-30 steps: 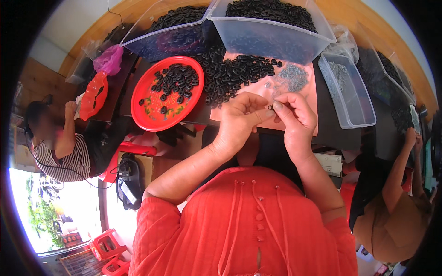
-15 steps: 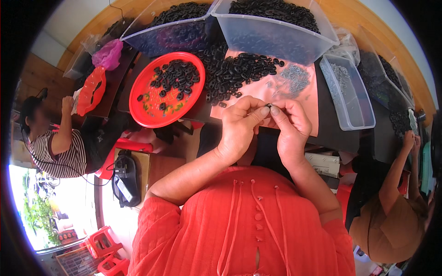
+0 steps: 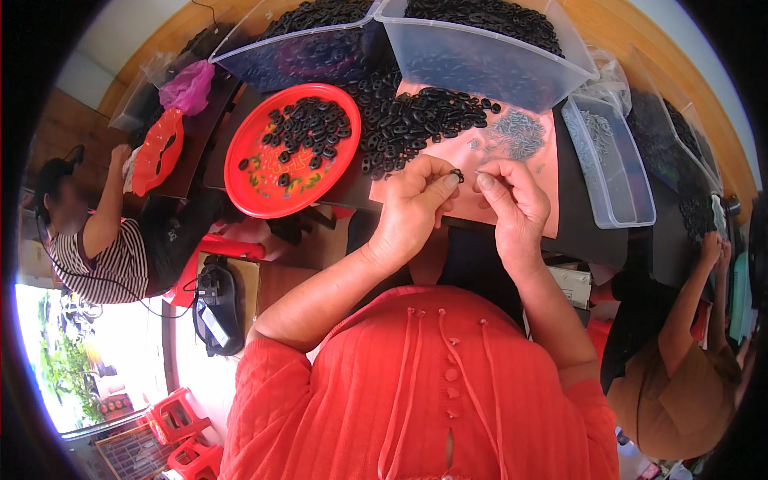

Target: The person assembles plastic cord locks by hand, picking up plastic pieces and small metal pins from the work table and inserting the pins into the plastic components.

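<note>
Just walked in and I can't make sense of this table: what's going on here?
A person in an orange top holds a small black ring pinched in the left hand, while the right hand brings its fingertips up to it. Ahead lie a loose pile of black rings on the table, a red plate with more of them, a heap of small metal bits and clear tubs. Other people sit at either side.

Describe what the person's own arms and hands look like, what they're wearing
Both forearms are bare. The left hand and right hand wear no gloves; no rings or watch show. Short sleeves of an orange-red quilted top, with cords and buttons down its front, end above the elbows.
</note>
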Available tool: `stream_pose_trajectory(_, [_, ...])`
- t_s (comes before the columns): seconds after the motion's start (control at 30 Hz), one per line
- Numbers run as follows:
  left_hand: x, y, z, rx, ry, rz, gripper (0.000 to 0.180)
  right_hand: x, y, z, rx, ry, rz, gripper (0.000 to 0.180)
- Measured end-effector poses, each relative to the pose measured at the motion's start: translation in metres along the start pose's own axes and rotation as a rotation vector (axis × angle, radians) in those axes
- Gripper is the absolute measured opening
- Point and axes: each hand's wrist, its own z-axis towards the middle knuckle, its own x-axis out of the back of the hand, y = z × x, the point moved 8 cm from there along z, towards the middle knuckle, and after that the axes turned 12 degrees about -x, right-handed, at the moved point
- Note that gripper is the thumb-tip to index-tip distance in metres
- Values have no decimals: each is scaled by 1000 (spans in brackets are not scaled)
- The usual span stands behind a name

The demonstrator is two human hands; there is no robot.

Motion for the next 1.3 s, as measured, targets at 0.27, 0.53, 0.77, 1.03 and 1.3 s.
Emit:
stream_pose_trajectory(0.27, [-1,-2,3,-7,-35,19,9,-9,-21,5,250,-48,-375,12])
stream_pose_trajectory(0.53, [0,-1,3,44,-43,34,9,-10,-32,6,345,-56,-444,13])
stream_pose_trajectory(0.77, [0,-4,3,13,-42,11,7,-16,-33,4,397,-96,-488,13])
stream_pose_trajectory(1.03, [0,-4,2,-44,-10,68,3,-19,-31,5,421,-101,-557,12])
stream_pose_trajectory(1.3, [5,-14,2,-64,99,-79,3,-16,2,13,68,-96,-271,9])
